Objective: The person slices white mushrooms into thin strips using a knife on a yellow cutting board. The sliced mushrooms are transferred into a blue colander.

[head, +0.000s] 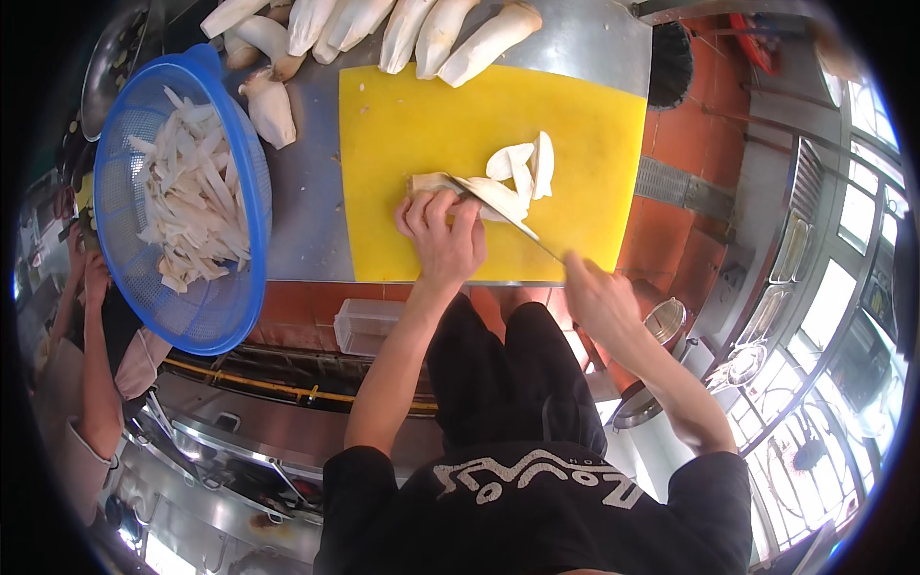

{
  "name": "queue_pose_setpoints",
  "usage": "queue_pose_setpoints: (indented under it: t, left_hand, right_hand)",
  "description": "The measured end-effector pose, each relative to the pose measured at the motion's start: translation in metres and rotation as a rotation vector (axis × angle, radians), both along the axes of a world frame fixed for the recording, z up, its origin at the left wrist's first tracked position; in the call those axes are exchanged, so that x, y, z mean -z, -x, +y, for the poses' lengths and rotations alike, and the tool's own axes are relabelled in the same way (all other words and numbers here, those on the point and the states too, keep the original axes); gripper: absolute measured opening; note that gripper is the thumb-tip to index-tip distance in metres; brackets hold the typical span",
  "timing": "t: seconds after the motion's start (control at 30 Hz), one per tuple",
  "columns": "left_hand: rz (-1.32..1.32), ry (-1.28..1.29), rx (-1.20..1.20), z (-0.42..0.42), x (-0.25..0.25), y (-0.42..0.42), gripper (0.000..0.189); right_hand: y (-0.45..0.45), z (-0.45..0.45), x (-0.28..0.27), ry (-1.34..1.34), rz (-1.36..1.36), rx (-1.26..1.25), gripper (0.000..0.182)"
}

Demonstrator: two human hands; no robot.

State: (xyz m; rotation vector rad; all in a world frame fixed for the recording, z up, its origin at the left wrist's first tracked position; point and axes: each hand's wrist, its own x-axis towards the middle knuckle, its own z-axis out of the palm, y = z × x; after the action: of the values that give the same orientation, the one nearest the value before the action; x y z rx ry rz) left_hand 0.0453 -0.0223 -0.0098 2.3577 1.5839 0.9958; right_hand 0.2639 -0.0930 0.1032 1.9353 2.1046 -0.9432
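Observation:
My right hand [602, 296] grips the handle of a kitchen knife [496, 205], and the handle itself is hidden in my fist. The blade lies slantwise across a king oyster mushroom [429, 181] on a yellow cutting board [402, 129]. Curled fingertips of my left hand [445, 230] press the mushroom against the board, close beside the blade. Several pale mushroom slices [512, 159] lie right of the blade, some overlapping. Whole king oyster mushrooms [489, 44] are lined up along the board's far edge and beyond it.
A blue plastic colander [260, 287] at the left holds many cut mushroom strips [198, 187]. One mushroom [269, 111] lies on the metal table [309, 215] between colander and board. Another person's arm [100, 359] is at the far left. A clear plastic bin [368, 327] sits below the table edge.

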Motion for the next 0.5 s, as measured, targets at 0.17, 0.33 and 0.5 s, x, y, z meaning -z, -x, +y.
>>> queue_pose_setpoints:
  t: [0.17,0.33,0.5]
  left_hand:
    - [-0.011,-0.003,0.028,0.004,-0.005,-0.001,0.015]
    - [-0.034,0.002,0.003,0.003,-0.003,0.003,0.017]
    - [-0.034,-0.010,-0.003,0.003,-0.003,0.001,0.017]
  right_hand:
    - [0.014,0.021,0.036,-0.092,0.071,0.005,0.015]
    - [-0.003,-0.004,-0.025,-0.007,0.064,0.023,0.016]
    - [0.009,0.002,0.001,-0.010,0.070,0.029,0.017]
